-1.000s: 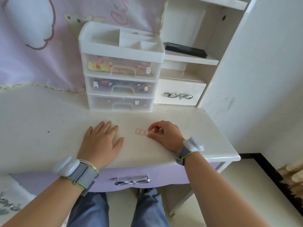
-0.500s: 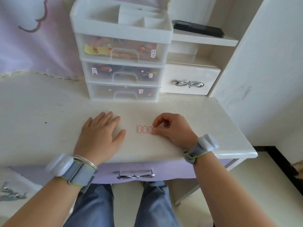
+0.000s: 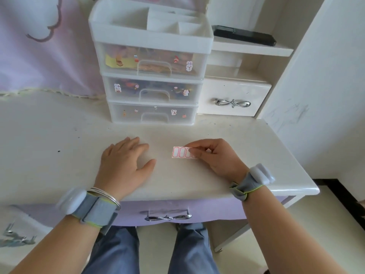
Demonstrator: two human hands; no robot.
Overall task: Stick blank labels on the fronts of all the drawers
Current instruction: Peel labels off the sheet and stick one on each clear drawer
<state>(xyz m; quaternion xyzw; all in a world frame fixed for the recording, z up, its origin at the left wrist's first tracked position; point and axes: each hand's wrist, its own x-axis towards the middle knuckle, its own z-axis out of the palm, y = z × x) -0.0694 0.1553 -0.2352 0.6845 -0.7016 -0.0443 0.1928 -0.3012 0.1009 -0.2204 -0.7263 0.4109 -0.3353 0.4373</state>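
A clear plastic organiser (image 3: 152,36) with three stacked drawers stands at the back of the desk: top drawer (image 3: 150,60), middle drawer (image 3: 152,90), bottom drawer (image 3: 153,114). Small cartoon stickers dot their fronts. A small white sheet of red-bordered blank labels (image 3: 181,152) lies just above the desk, pinched at its right end by my right hand (image 3: 213,157). My left hand (image 3: 124,165) rests flat on the desk, fingers together, holding nothing.
A white desk drawer with a silver bow handle (image 3: 233,102) sits right of the organiser. A black device (image 3: 245,35) lies on the shelf above it. A purple drawer (image 3: 167,214) fronts the desk below. A white wall stands at right.
My right hand has pinched the label sheet and lifted its edge off the desk. The view has moved closer to the drawers. My left hand has stayed flat.
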